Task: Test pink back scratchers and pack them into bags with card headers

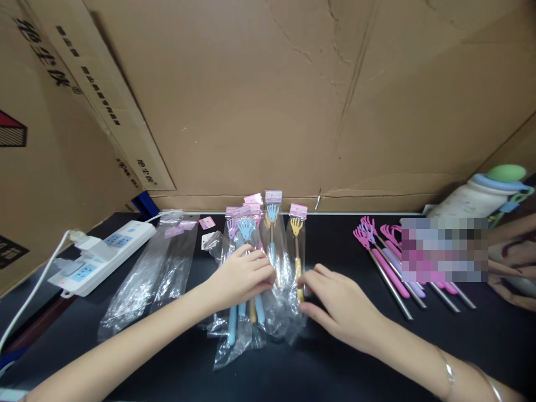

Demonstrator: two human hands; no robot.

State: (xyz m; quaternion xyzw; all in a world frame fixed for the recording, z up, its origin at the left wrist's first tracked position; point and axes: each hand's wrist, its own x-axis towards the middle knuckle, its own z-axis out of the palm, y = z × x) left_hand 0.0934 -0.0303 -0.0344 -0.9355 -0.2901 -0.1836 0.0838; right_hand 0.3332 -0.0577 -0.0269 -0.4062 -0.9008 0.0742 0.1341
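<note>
Several back scratchers with hand-shaped heads lie in clear plastic bags in the middle of the black table. My right hand (337,304) has its thumb and fingers around the handle of a bagged yellow back scratcher (296,229). My left hand (247,272) rests over the pile, its fingers curled together; whatever lies under the fingertips is hidden. Just beyond its fingers lies a bagged blue back scratcher (272,213). Another blue back scratcher (245,228) and a purple back scratcher (231,228) lie partly beneath this hand. Printed header cards top the bags.
Flat clear bags (146,285) lie left, beside a white power strip (104,257) with plugs. Unbagged pink and purple back scratchers (391,271) lie right, partly pixelated. Behind them leans a bottle (464,198); another person's hand (513,268) is nearby. Cardboard walls (251,111) surround the table.
</note>
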